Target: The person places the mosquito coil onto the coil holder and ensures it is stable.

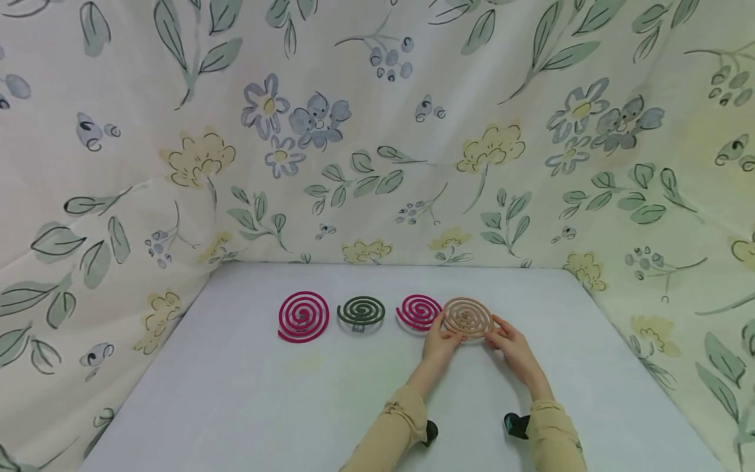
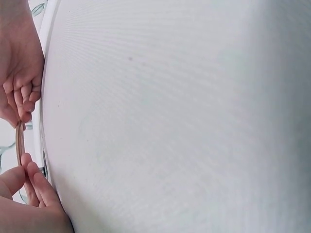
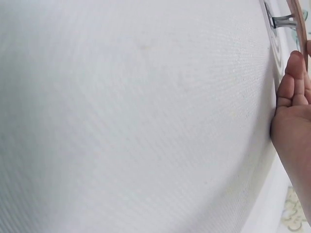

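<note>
A tan mosquito coil (image 1: 468,317) sits at the right end of a row of coils, held level by its edges. My left hand (image 1: 441,344) pinches its left front edge between thumb and fingers. On the opposite side, my right hand (image 1: 514,349) grips the right edge the same way. Seen edge-on in the left wrist view, the coil (image 2: 20,145) is a thin strip between both hands. A small metal stand (image 3: 284,22) shows under the coil in the right wrist view, close over the table.
Left of the tan coil, a small magenta coil (image 1: 419,312) stands right beside my left fingertips. Farther left are a dark green coil (image 1: 362,311) on a metal stand and a larger magenta coil (image 1: 303,317). A flower-patterned cloth (image 1: 366,216) rises behind the white table (image 1: 265,406).
</note>
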Motion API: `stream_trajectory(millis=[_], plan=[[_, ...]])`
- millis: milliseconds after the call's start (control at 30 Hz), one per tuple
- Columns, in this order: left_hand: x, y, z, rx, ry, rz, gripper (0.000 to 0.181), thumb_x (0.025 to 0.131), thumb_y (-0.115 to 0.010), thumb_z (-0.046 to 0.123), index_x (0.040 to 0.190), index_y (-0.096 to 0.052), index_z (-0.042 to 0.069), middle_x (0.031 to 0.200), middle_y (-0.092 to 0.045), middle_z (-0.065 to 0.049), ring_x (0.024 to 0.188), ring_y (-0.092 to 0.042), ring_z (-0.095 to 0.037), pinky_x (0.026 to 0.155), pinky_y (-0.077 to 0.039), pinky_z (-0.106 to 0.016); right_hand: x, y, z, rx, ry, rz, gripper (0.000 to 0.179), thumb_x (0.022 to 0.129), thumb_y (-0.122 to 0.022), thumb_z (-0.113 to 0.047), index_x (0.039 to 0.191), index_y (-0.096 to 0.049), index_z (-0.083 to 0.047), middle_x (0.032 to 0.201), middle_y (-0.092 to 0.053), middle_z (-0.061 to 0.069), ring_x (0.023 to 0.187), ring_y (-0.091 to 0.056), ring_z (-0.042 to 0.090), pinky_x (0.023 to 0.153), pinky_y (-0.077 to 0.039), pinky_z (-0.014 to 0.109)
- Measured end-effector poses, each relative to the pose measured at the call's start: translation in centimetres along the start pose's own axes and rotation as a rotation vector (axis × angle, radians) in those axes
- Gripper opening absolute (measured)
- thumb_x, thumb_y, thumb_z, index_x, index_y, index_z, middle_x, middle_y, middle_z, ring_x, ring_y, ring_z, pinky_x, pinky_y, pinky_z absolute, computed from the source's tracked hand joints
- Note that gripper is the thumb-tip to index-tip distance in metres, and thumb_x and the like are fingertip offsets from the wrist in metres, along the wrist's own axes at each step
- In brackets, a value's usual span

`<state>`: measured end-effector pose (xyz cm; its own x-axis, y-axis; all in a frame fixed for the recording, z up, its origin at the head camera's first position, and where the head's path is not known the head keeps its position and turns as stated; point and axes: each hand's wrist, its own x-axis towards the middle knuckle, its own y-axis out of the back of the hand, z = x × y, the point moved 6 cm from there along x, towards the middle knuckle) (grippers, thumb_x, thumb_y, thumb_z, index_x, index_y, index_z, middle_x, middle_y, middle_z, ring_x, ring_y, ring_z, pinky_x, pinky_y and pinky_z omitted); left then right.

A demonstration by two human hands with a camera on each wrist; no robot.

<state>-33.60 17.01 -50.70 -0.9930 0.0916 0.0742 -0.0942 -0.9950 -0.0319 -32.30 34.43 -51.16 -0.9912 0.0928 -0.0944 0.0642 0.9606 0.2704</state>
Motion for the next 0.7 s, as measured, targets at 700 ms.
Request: stream_trajectory(millis=[700], plan=[[0.09,0.13,0.04,0.062,-0.011,0.013,0.059,0.081,-0.064,-0.006,0.136,-0.042,-0.006,0.076,-0.068,-0.025,0.073,-0.069,-0.030,0.060,-0.042,-0.015,-0.14,-0.03,-0.12,-0.008,-0.010,-0.021,0.069,0.093,-0.058,-0.015,0.148,-0.020,0.003,0.082,-0.054,-0.013,0.077,-0.052,0.000,0.074,-0.042,0.017]])
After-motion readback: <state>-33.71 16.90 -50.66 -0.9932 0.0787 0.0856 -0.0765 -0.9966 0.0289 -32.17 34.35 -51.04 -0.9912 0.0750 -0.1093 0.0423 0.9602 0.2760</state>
